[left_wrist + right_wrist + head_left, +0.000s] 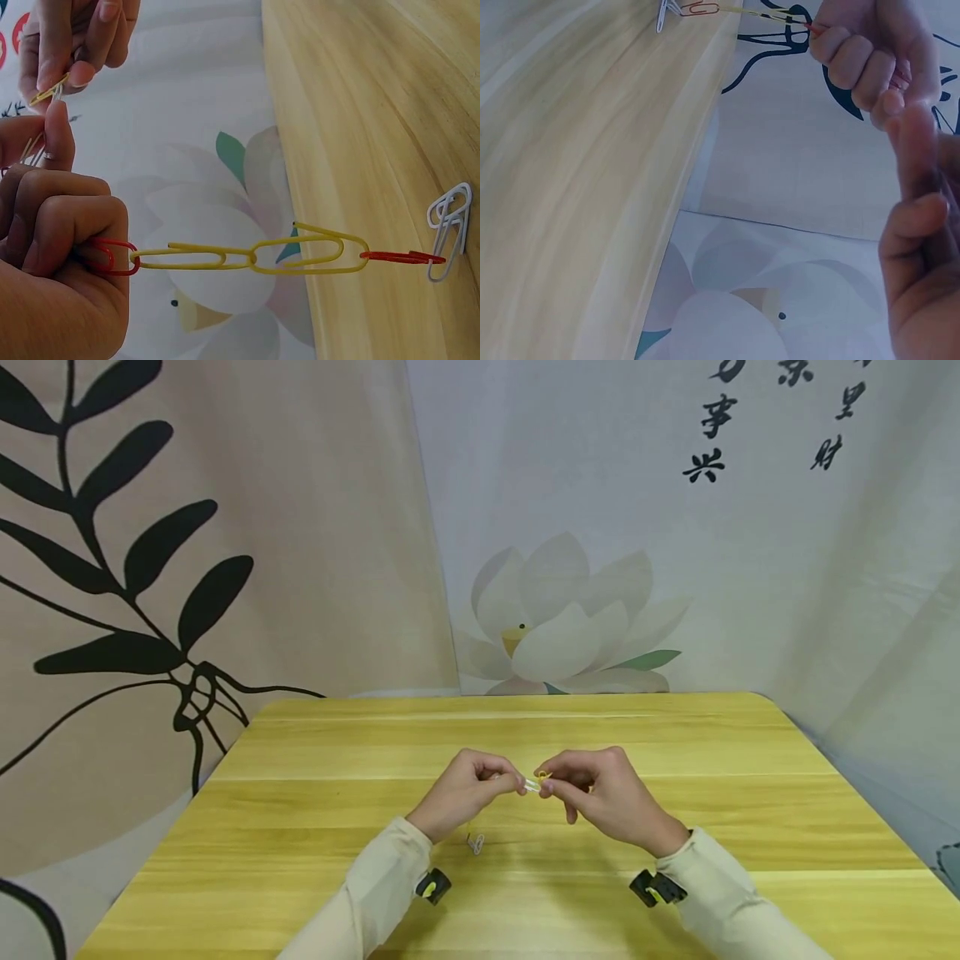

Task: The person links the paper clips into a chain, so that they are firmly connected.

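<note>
My left hand [468,789] pinches a white paper clip [532,785] between thumb and forefinger. Facing it, my right hand [615,793] pinches a yellow paper clip [46,95] right at the white clip's end. From the curled fingers of the left hand a chain of paper clips hangs down. In the left wrist view it runs from a red clip [112,241] through two yellow ones [195,266] to another red clip [401,257]. White clips [450,217] form its lower end, close over the table. In the right wrist view, the right fingers hide the pinched clips.
Both hands are above a wood-grain table [300,827]. Behind its far edge hangs a cloth backdrop [337,527] printed with dark leaves, a lotus and characters. Small black devices [433,887] are strapped at both wrists, below pale sleeves [375,885].
</note>
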`<state>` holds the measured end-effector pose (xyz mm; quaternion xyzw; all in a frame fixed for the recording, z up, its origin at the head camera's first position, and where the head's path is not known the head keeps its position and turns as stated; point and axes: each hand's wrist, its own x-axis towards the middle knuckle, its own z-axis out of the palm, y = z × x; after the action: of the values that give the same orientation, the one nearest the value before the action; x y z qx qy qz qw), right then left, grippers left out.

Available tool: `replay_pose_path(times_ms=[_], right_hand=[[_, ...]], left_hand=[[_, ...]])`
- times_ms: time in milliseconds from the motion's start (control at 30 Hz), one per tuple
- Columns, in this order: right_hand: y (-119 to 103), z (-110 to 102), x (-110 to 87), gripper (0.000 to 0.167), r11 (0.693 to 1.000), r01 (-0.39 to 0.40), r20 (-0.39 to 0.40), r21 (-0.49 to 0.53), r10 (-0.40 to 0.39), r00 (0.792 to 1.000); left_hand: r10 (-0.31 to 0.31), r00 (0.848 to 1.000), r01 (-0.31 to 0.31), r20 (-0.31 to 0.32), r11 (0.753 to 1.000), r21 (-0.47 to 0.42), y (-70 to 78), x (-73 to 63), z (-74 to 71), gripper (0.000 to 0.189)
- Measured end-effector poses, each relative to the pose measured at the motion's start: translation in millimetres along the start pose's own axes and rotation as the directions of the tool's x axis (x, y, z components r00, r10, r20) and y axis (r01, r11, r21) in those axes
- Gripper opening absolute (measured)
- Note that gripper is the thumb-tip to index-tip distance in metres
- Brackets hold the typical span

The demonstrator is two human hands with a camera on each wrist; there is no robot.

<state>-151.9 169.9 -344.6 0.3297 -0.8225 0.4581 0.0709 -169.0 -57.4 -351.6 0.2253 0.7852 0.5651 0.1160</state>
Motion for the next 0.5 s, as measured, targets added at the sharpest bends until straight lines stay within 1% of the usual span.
replay_pose_path(times_ms=[67, 133, 300, 367, 500], right_hand=[[-0.3, 0.4, 0.1, 0.01, 1.0, 0.021, 0.0, -0.014, -0.021, 1.0], [0.1, 1.3, 0.2, 0.009, 0.997, 0.064, -0.003, -0.038, -0.064, 0.998], [1.9, 4.8, 0.2, 0.009, 0.976, 0.178, -0.028, -0.123, -0.183, 0.983], [2.5, 5.9, 0.0, 0.01, 0.967, 0.201, -0.039, -0.157, -0.209, 0.977], [4.4, 7.4, -1.1, 0.011, 0.953, 0.222, -0.043, -0.208, -0.235, 0.971]], left_hand=[[-0.002, 1.0, 0.002, -0.004, 1.0, -0.001, 0.2, -0.1, 0.1, 0.022], [-0.006, 1.0, 0.006, -0.004, 1.0, -0.005, 0.5, -0.1, 0.2, 0.022], [-0.009, 1.0, 0.009, 0.017, 0.999, -0.043, 0.9, 0.2, 0.1, 0.023], [-0.007, 1.0, 0.009, 0.03, 0.997, -0.073, 0.8, 0.0, 0.2, 0.024], [0.002, 0.998, 0.007, 0.062, 0.99, -0.142, -1.0, 0.2, 0.9, 0.025]])
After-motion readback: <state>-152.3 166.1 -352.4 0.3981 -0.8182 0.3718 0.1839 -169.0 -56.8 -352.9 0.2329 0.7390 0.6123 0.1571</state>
